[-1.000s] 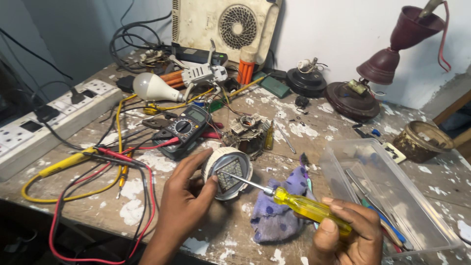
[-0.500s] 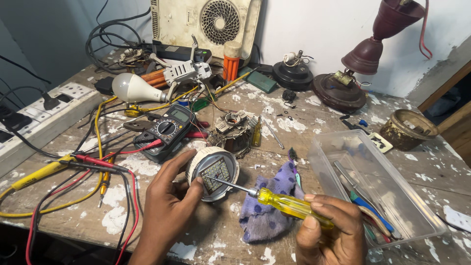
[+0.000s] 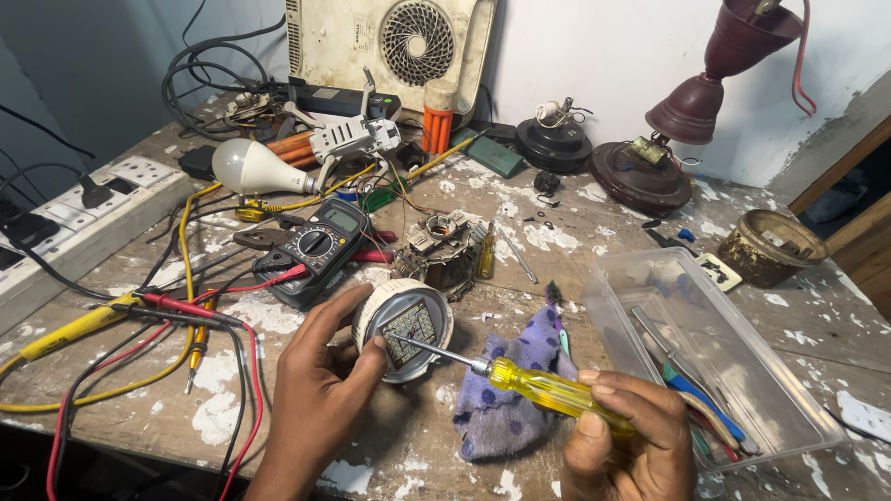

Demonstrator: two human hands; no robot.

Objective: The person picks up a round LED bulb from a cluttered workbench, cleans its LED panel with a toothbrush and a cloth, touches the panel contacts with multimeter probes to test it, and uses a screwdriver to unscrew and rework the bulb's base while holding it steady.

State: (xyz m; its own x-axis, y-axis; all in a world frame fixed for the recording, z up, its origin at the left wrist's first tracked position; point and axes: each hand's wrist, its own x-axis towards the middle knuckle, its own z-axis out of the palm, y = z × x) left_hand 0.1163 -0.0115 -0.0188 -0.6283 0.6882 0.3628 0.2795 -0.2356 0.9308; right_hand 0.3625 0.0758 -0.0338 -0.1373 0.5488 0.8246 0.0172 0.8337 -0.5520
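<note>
Both hands are busy near the front edge of the paint-spattered wooden bench (image 3: 557,213). Her or his left hand (image 3: 320,394) is curled round the side of a round white lamp housing with a small square circuit board in its face (image 3: 406,327), thumb on the rim and fingers behind it, tipping the open face up toward the viewer. That housing rests on the bench just front of centre. On the other side, the right hand (image 3: 624,436) is closed around the clear yellow handle of a screwdriver (image 3: 520,378). Its long axis runs on a slant from the lower right up to the left, and the thin metal shaft points at the circuit board, with the tip touching or just above it; I cannot tell which.

Under the shaft lies a crumpled purple cloth with darker spots (image 3: 510,399). Just behind the housing sits a black digital multimeter with red probe leads (image 3: 320,249). Farther back lies a white light bulb (image 3: 249,167). Toward the right edge stands a clear plastic box of tools (image 3: 705,353).
</note>
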